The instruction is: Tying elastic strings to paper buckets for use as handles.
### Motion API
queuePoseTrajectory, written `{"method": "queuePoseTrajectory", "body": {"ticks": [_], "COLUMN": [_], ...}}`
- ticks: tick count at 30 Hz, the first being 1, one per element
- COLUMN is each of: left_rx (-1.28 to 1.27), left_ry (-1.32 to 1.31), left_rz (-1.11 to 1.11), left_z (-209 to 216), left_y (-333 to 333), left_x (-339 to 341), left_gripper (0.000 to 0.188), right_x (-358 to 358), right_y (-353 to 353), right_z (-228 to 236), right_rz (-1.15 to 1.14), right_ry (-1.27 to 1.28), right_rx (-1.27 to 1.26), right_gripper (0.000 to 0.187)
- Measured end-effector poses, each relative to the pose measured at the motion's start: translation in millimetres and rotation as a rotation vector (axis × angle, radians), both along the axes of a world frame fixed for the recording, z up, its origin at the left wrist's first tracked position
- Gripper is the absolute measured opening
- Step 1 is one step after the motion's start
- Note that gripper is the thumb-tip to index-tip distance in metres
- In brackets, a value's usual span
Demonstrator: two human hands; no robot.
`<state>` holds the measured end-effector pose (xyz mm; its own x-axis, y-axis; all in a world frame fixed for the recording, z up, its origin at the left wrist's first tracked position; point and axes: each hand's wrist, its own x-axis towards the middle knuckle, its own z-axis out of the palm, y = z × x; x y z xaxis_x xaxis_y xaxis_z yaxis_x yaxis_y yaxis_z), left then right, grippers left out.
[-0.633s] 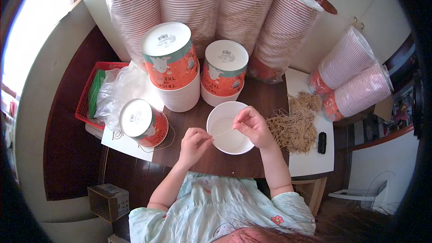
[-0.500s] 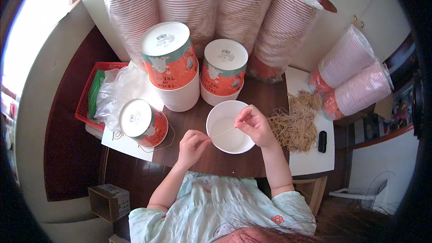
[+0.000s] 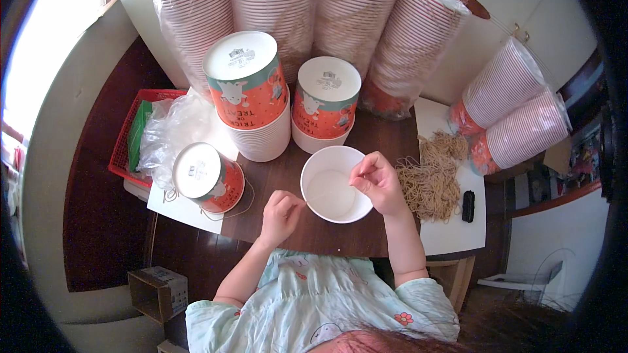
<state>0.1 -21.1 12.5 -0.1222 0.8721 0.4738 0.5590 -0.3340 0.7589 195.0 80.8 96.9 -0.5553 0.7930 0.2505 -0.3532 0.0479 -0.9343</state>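
Observation:
A white paper bucket [image 3: 337,212] stands upright and open in front of me, its inside showing. At the left of its rim, my left hand [image 3: 281,218] is closed in a pinch on the end of a thin tan string. My right hand [image 3: 378,186] pinches above the right side of the rim, its thumb against the forefinger. Between the hands the string shows only faintly over the bucket's inside. To the left, an upturned orange and green bucket [image 3: 226,183] has a string handle hanging out on the table.
A pile of tan strings [image 3: 432,186] lies at right beside a black object [image 3: 468,206]. Upturned bucket stacks [image 3: 255,98] [image 3: 325,111] stand ahead, before tall wrapped stacks [image 3: 275,13]. More wrapped buckets [image 3: 523,131] lean far right. A red basket [image 3: 118,157] with plastic bags sits left.
My right hand has moved slightly right, away from my left hand. The string, plainly stretched between them before, is now hard to see. My left fingers have curled in more.

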Motion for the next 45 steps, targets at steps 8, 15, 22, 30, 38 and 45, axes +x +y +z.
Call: {"method": "queuePoseTrajectory", "body": {"ticks": [8, 15, 22, 30, 38, 45], "left_rx": [-0.593, -0.887, -0.199, 0.447, 0.342, 0.205], "left_ry": [-0.735, -0.85, -0.515, 0.202, 0.369, 0.349], "left_rz": [-0.142, -0.298, -0.033, 0.8, 1.031, 1.01], "left_z": [-10.1, 26.4, 62.6, 62.3, -14.8, -71.1], "left_y": [6.8, 5.7, -53.2, -74.2, -57.6, -56.9], "left_x": [-5.1, -8.3, -45.0, -121.0, -190.1, -183.2], "left_gripper": [0.019, 0.014, 0.002, 0.015, 0.014, 0.01], "right_x": [7.4, -7.6, -20.1, -112.3, -188.1, -191.8], "right_y": [-25.4, -50.3, -75.0, -66.3, -66.7, -74.2], "right_z": [23.6, 38.0, 51.3, -6.7, -65.6, -106.4], "right_rz": [0.097, 0.18, 0.338, 0.169, 0.131, 0.134], "right_ry": [-0.429, -0.409, -0.207, -0.37, -0.348, -0.457], "right_rx": [0.516, 0.671, 0.894, 1.276, 1.29, 1.291], "right_gripper": [0.011, 0.014, 0.018, 0.017, 0.018, 0.023]}}
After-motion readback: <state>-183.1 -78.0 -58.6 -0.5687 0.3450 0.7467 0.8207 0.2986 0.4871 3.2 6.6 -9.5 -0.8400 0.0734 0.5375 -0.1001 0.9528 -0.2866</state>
